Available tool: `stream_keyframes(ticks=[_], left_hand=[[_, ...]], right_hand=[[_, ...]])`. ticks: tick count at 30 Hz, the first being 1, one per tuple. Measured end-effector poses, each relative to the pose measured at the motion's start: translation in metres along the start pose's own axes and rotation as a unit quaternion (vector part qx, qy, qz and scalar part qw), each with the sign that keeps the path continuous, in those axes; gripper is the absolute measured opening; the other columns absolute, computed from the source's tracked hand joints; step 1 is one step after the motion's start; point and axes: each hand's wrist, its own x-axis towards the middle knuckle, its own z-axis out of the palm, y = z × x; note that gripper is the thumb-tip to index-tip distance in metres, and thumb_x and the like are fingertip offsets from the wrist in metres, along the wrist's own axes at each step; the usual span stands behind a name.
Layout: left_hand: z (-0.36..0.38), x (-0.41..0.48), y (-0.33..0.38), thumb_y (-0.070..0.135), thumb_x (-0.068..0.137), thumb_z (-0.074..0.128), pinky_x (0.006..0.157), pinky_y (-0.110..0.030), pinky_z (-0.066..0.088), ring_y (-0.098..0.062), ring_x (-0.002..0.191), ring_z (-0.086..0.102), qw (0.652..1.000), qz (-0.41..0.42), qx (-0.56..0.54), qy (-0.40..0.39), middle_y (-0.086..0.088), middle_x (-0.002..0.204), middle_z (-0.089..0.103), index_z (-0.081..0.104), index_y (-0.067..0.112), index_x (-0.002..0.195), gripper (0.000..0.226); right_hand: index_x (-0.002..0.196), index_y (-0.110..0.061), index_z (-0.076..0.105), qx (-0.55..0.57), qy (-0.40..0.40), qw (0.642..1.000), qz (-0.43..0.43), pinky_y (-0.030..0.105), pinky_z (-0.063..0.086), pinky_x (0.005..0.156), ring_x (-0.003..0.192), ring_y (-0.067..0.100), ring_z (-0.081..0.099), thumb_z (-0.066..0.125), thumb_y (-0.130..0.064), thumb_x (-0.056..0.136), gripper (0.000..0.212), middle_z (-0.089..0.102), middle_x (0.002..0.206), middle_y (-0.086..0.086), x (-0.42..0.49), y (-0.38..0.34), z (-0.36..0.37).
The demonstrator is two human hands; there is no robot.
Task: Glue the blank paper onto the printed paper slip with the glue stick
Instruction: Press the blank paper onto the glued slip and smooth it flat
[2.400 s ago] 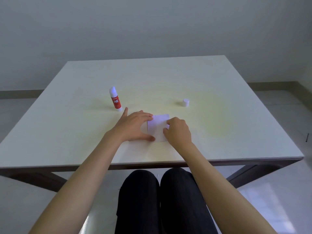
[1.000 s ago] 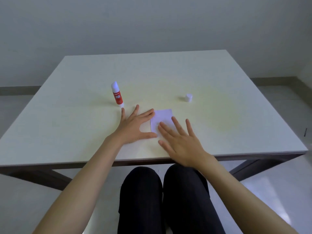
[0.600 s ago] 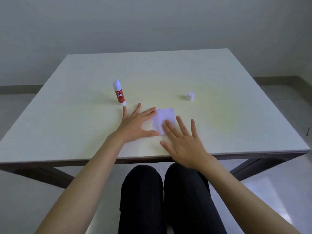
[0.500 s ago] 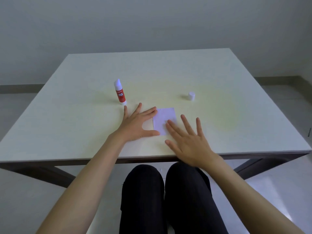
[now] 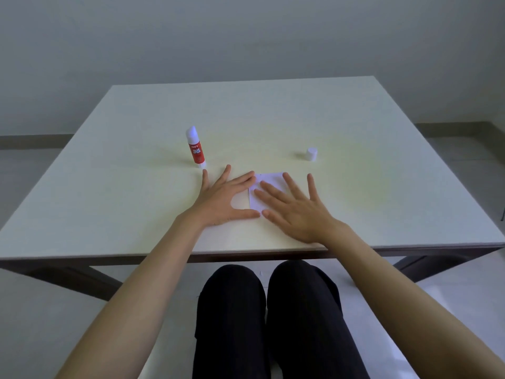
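With both my hands spread flat, I grip nothing — my left hand point(image 5: 222, 202) rests at the left edge of the paper point(image 5: 269, 187), my right hand point(image 5: 296, 212) lies open across it, pressing it to the bench point(image 5: 355, 119). I see only one white sheet, so I judge the blank piece laid on the slip and the gluing done. The glue stick point(image 5: 196, 147) stands beyond the paper to its left, uncapped; its cap point(image 5: 311, 154) sits beyond to the right — recapping remains.
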Motion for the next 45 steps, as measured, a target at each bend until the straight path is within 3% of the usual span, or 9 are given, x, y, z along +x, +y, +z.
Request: stream_keyframes(ticks=[6, 11, 15, 21, 36, 42, 45], left_hand=[[-0.002, -0.001, 0.002, 0.077, 0.072, 0.046, 0.110, -0.055, -0.022, -0.015, 0.148, -0.013, 1.000, -0.004, 0.000, -0.002, 0.032, 0.155, 0.006, 0.016, 0.040, 0.148, 0.090], [-0.002, -0.001, 0.003, 0.080, 0.067, 0.044, 0.110, -0.057, -0.021, -0.016, 0.148, -0.012, 1.000, 0.004, -0.011, -0.001, 0.032, 0.155, 0.007, 0.018, 0.040, 0.148, 0.094], [-0.003, -0.002, 0.004, 0.078, 0.069, 0.045, 0.111, -0.058, -0.020, -0.017, 0.148, -0.012, 1.000, 0.003, -0.008, -0.003, 0.030, 0.155, 0.008, 0.016, 0.038, 0.148, 0.094], [-0.004, -0.002, 0.005, 0.075, 0.072, 0.049, 0.111, -0.057, -0.020, -0.015, 0.148, -0.011, 1.000, -0.010, -0.008, 0.000, 0.030, 0.155, 0.008, 0.018, 0.038, 0.148, 0.090], [-0.006, -0.003, 0.007, 0.070, 0.076, 0.052, 0.111, -0.058, -0.020, -0.015, 0.148, -0.011, 1.000, -0.016, -0.005, -0.005, 0.029, 0.156, 0.009, 0.018, 0.038, 0.149, 0.086], [-0.005, -0.004, 0.007, 0.073, 0.074, 0.051, 0.111, -0.058, -0.020, -0.015, 0.148, -0.010, 1.000, -0.011, -0.017, 0.001, 0.029, 0.156, 0.010, 0.020, 0.038, 0.148, 0.088], [-0.004, -0.003, 0.006, 0.075, 0.073, 0.050, 0.112, -0.058, -0.020, -0.015, 0.148, -0.009, 1.000, -0.007, -0.016, 0.005, 0.029, 0.156, 0.011, 0.020, 0.037, 0.148, 0.089]], right_hand=[[0.150, -0.036, -0.006, -0.002, -0.022, 0.996, 0.083, 0.057, -0.020, 0.111, 0.146, 0.022, -0.020, 0.002, -0.062, 0.091, 0.065, -0.009, 0.159, -0.020, 0.022, 0.012, -0.011], [0.150, -0.034, -0.007, 0.023, -0.007, 1.000, -0.015, 0.057, -0.023, 0.110, 0.145, 0.019, -0.025, -0.007, -0.071, 0.081, 0.078, -0.010, 0.158, -0.021, 0.002, -0.017, -0.003], [0.150, -0.035, -0.009, 0.036, -0.047, 0.998, -0.005, 0.058, -0.021, 0.111, 0.144, 0.019, -0.027, 0.001, -0.067, 0.089, 0.070, -0.013, 0.158, -0.022, 0.002, -0.018, -0.011], [0.150, -0.034, -0.007, 0.040, -0.021, 0.999, -0.013, 0.055, -0.023, 0.111, 0.144, 0.016, -0.025, 0.008, -0.066, 0.091, 0.069, -0.010, 0.159, -0.021, -0.025, -0.025, -0.004], [0.151, -0.030, -0.005, 0.012, 0.035, 0.995, 0.098, 0.058, -0.017, 0.111, 0.147, 0.020, -0.019, -0.008, -0.071, 0.078, 0.085, -0.008, 0.160, -0.017, -0.037, -0.012, 0.006], [0.151, -0.031, -0.003, 0.007, 0.028, 1.000, -0.005, 0.056, -0.024, 0.108, 0.145, 0.019, -0.024, -0.011, -0.073, 0.076, 0.086, -0.005, 0.160, -0.019, -0.024, -0.030, 0.005], [0.149, -0.039, -0.006, 0.017, 0.008, 1.000, 0.005, 0.057, -0.022, 0.108, 0.145, 0.019, -0.024, -0.016, -0.076, 0.072, 0.085, -0.007, 0.158, -0.024, -0.003, -0.011, 0.002]])
